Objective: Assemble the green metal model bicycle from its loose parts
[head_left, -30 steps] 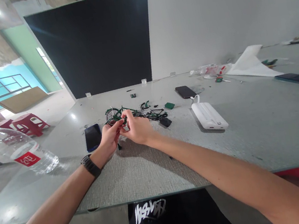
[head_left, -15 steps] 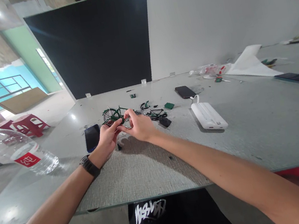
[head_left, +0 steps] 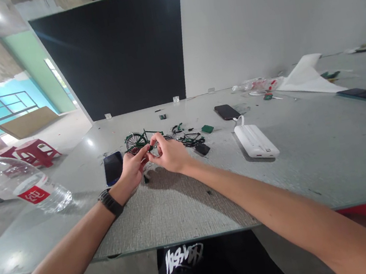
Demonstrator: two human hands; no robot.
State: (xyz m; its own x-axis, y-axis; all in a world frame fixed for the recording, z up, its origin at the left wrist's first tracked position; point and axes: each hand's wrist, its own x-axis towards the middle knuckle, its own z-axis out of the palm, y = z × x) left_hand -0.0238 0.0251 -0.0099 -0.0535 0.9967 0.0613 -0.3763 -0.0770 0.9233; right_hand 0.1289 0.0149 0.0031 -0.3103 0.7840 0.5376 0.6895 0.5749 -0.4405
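A small green model bicycle (head_left: 136,141) is between my two hands above the grey table, its spoked wheel showing at the left. My left hand (head_left: 133,167) pinches the lower part of the bicycle between thumb and finger. My right hand (head_left: 169,154) is closed around its near side, thumb and index finger curled together and covering part of the frame. Fingertips of both hands nearly meet at the middle of the bicycle. Loose green and black parts (head_left: 192,140) lie just right of my right hand, beside a black block (head_left: 202,149) and a green piece (head_left: 207,129).
A dark phone (head_left: 113,168) lies left of my left hand. A water bottle (head_left: 34,188) stands at the left. Toward the right are another phone (head_left: 227,112), a white power bank (head_left: 256,141) and a crumpled plastic bottle (head_left: 254,86). A black panel (head_left: 114,55) rises behind the table (head_left: 167,213).
The fingertips of my right hand have shifted slightly on the lower part of the bicycle, the thumb drawing in. The bicycle has tilted very little.
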